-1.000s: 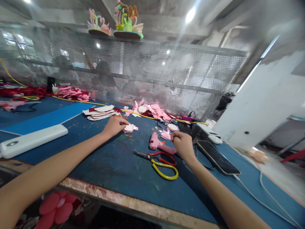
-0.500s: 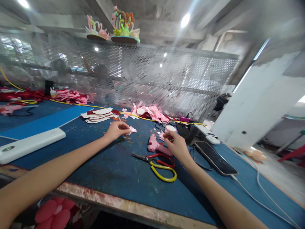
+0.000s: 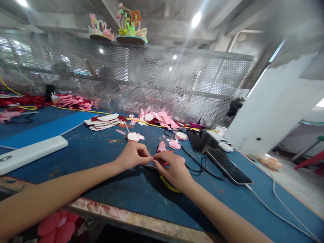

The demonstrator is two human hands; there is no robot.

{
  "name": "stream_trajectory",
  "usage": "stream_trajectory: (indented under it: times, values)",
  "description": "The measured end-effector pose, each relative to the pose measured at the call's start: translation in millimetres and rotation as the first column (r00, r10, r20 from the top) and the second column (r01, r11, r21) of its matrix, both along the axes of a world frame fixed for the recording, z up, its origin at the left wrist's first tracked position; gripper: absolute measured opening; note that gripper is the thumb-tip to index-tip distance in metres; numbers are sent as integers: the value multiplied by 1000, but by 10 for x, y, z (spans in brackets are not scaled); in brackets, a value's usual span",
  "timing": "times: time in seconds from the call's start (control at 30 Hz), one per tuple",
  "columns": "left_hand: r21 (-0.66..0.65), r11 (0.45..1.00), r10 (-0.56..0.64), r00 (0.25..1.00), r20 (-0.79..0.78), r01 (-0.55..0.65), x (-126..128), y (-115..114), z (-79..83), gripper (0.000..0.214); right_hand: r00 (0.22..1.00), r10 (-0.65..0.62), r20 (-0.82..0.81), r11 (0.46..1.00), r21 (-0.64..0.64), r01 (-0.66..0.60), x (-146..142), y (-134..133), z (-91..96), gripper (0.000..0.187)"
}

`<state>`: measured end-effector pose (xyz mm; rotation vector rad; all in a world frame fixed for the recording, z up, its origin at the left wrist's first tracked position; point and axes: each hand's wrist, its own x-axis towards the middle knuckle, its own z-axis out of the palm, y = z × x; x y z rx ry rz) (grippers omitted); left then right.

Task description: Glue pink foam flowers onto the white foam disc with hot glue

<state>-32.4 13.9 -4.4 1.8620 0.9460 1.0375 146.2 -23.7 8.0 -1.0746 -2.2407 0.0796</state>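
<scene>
My left hand (image 3: 133, 156) and my right hand (image 3: 171, 167) meet over the middle of the blue table (image 3: 106, 182), fingertips pinched together on something small that I cannot make out. Under my right hand lie the scissors (image 3: 169, 185) with red and yellow handles, mostly hidden. The pink glue gun (image 3: 161, 146) lies just beyond the hands. A white round piece with pink scraps (image 3: 133, 136) sits on the table behind my left hand.
A phone (image 3: 229, 166) on a white cable lies right of my hands, black cables beside it. A white power strip (image 3: 30, 153) lies at left. Pink and white cutouts (image 3: 162, 118) pile along a perforated metal screen (image 3: 177, 81); people sit behind it.
Both hands have come together at the table's middle, over the scissors. The left hand left the white round piece behind; the right moved left from beside the glue gun.
</scene>
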Motion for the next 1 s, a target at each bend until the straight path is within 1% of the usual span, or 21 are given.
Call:
stream_trajectory:
  times: [0.17, 0.47, 0.73, 1.0]
  values:
    - [108, 994, 19, 994, -105, -8, -21, -8, 3, 15, 998, 19, 66, 1000, -3, -19, 5, 16, -9, 14]
    - [174, 984, -3, 985, -175, 34, -19, -24, -1, 16, 985, -38, 168, 999, 16, 36, 9, 9, 10, 14]
    - [153, 984, -59, 979, -193, 89, -18, -7, -12, 16, 951, -97, 292, 994, 74, 79, 29, 8, 2, 13]
    - [84, 986, -125, 976, -176, 142, -17, 10, -2, 16, 948, -99, 303, 991, 113, 67, 46, 17, -4, 14]
